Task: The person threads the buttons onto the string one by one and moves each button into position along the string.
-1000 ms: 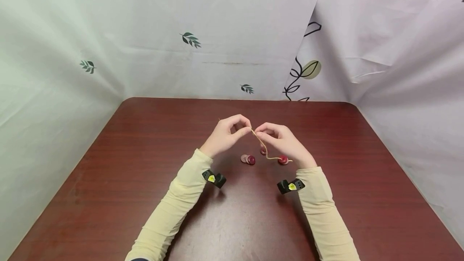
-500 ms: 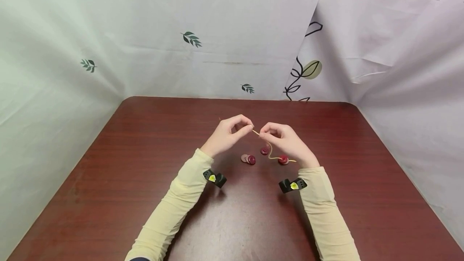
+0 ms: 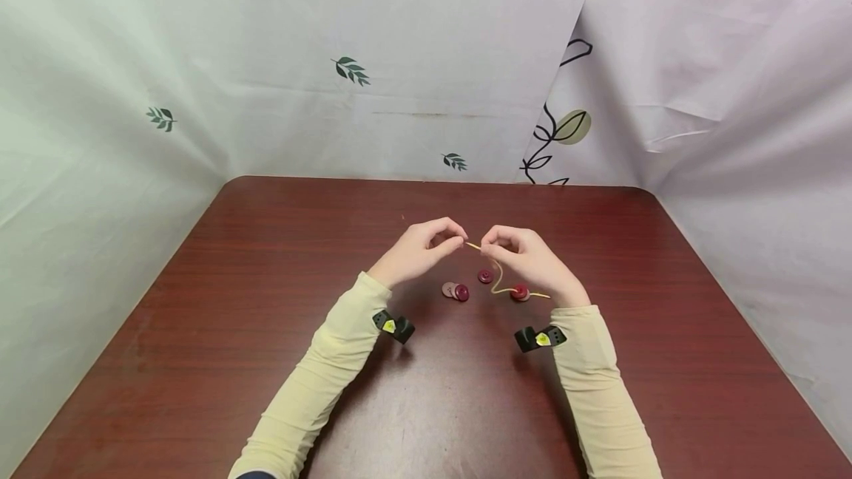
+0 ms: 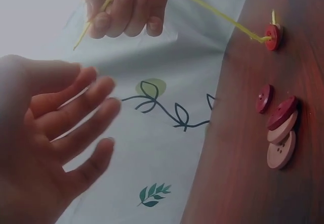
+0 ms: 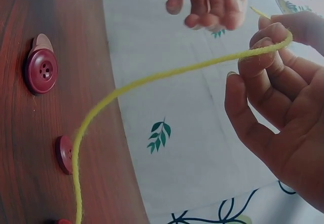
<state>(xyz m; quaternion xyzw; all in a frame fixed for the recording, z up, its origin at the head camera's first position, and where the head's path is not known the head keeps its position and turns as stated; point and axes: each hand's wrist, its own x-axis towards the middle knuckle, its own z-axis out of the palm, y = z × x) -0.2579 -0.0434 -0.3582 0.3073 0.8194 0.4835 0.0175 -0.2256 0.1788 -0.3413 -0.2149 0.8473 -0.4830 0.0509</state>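
My right hand [image 3: 529,256] pinches a yellow string [image 5: 172,73] close to one end, and a short tip pokes out toward my left hand [image 3: 416,250]. In the left wrist view that tip stands a little apart from the left thumb, and the left fingers bend loosely with nothing seen between them. From the right hand the string sags down to a red button [image 4: 272,37] on the table and passes through it, leaving a short tail beyond. A maroon button [image 3: 485,276] lies between the hands. Left of it, another maroon button [image 5: 41,71] overlaps pinkish buttons [image 4: 281,150].
All the buttons lie on a dark red-brown wooden table [image 3: 266,331]. White cloth [image 3: 413,43] with printed leaves hangs behind the table's far edge and along both sides. A black wrist camera [image 3: 402,329] sits on the left sleeve, with another [image 3: 526,339] on the right.
The right hand has drawn slightly right, pulling the string away from the left fingertips, which it ran to before. The left hand has dipped a little. The buttons stay in place.
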